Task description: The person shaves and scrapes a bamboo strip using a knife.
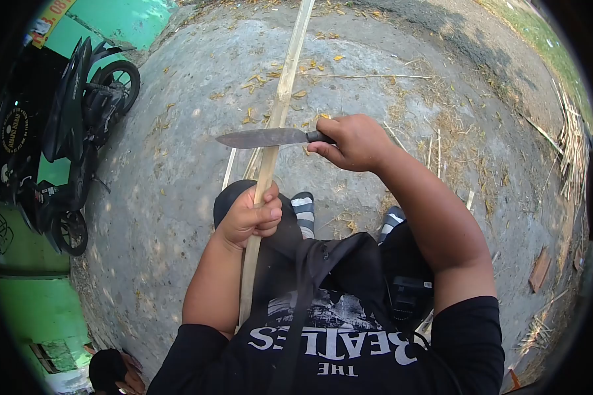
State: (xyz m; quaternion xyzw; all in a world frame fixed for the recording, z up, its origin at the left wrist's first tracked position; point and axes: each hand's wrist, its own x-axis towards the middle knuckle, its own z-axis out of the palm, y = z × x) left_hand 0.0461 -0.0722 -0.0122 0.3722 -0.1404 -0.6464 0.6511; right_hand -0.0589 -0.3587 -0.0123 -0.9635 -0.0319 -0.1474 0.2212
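My left hand point(252, 216) is wrapped round a long pale strip that looks like split bamboo point(284, 89), above my left knee. The strip runs from beside my body up past the top of the view. In my right hand point(352, 143) is the dark handle of a knife point(260, 137) with a broad, pointed blade. The blade lies across the strip a little beyond my left hand, its tip pointing left. Whether its edge cuts into the strip I cannot tell.
Dry leaves and thin slivers litter the concrete ground point(178, 131). A bundle of thin strips point(571, 141) lies at the far right, near a brown block point(539, 270). A black motorcycle point(79, 118) stands on the left by a green wall. Another person point(112, 372) is at the lower left.
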